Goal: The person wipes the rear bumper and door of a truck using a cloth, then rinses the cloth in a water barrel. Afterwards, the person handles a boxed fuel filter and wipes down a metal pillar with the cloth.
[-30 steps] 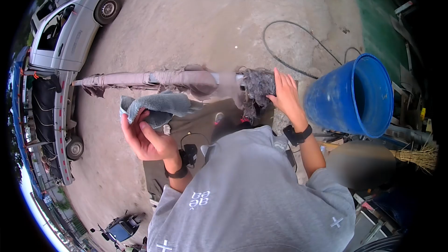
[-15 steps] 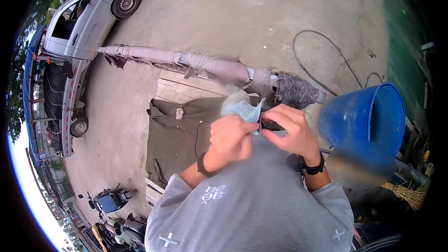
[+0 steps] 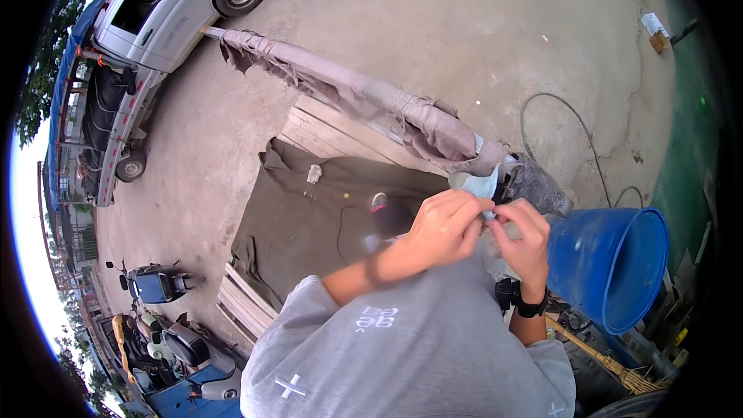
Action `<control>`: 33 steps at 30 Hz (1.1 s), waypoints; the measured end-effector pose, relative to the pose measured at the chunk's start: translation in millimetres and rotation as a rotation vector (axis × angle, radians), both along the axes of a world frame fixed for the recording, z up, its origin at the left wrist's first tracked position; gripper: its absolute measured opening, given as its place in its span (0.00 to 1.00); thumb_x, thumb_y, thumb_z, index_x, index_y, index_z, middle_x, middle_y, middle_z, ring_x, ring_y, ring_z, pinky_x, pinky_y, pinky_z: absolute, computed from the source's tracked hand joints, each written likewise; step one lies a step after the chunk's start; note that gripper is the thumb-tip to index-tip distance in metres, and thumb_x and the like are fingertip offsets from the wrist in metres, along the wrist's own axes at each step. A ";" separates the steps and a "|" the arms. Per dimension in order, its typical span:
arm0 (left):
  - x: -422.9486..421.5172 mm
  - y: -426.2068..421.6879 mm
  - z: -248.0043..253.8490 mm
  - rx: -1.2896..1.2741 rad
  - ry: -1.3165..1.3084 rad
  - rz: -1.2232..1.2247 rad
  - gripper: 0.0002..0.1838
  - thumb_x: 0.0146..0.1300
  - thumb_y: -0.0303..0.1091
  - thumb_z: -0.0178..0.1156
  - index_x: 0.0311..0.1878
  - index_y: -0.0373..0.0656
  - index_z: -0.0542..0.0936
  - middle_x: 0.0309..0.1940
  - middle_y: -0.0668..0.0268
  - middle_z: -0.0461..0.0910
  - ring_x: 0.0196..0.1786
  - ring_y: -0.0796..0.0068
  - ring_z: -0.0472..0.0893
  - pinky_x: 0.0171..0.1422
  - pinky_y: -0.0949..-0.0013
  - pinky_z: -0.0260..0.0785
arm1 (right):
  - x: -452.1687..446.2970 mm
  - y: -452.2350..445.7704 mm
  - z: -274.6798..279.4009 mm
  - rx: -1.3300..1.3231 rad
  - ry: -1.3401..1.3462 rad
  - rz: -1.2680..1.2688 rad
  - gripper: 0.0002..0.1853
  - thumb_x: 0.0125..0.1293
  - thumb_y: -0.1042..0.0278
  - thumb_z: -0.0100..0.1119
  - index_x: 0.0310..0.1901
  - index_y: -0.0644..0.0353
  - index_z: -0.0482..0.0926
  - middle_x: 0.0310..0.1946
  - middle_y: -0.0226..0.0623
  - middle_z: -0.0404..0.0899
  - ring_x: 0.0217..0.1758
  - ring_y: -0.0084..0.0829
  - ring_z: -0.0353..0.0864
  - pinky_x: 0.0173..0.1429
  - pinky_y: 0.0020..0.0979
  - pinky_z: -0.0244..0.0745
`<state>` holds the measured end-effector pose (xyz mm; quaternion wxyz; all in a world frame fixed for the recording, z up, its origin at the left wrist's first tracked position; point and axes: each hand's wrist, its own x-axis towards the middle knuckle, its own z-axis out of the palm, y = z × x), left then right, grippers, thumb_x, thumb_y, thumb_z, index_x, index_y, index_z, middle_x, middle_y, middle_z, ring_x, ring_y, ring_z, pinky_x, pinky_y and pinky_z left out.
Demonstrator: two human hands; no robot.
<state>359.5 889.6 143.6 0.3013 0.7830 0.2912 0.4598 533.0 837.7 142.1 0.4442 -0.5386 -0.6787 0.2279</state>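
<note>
Both hands meet in front of my grey shirt at a small, light-blue piece of cloth (image 3: 481, 186). My left hand (image 3: 447, 224) is closed, pinching its lower edge between thumb and fingers. From the other side, my right hand (image 3: 525, 238) pinches the same lower corner, its fingertips almost touching the left thumb. The cloth's upper part stands up above the fingers, and the gripped part is mostly hidden. Just behind it lies the fabric-wrapped pole (image 3: 364, 93), with a dark, plastic-wrapped end (image 3: 534, 186).
A dark green cloth (image 3: 309, 201) with a whitish lump (image 3: 314, 173) covers wooden boards (image 3: 340, 128). A shoe (image 3: 378, 201) shows on it. To the right are a blue barrel (image 3: 588, 263), a straw broom (image 3: 619, 371) and a black hose (image 3: 569, 103). A truck (image 3: 166, 23) and scooters (image 3: 159, 282) stand left.
The view has turned, so the surroundings sit differently. My hands have moved right in the picture with the cloth still pinched. A shoe has come into view on the green cloth.
</note>
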 end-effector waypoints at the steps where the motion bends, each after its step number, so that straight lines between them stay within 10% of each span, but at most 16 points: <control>1: -6.5 8.5 -2.8 0.007 -0.010 0.004 0.17 0.46 0.12 0.57 0.42 0.36 0.80 0.25 0.60 0.76 0.25 0.61 0.77 0.32 0.62 0.71 | -6.1 6.4 -2.9 -0.008 -0.005 -0.018 0.13 0.48 0.83 0.74 0.35 0.64 0.81 0.26 0.37 0.78 0.26 0.33 0.79 0.31 0.32 0.72; 33: -254.8 144.0 -63.0 -0.124 0.025 -0.224 0.14 0.60 0.13 0.54 0.49 0.32 0.81 0.33 0.52 0.83 0.32 0.59 0.84 0.38 0.67 0.75 | -265.6 76.3 -80.2 -0.197 0.192 -0.474 0.07 0.62 0.76 0.69 0.40 0.66 0.81 0.31 0.36 0.82 0.28 0.23 0.79 0.32 0.26 0.73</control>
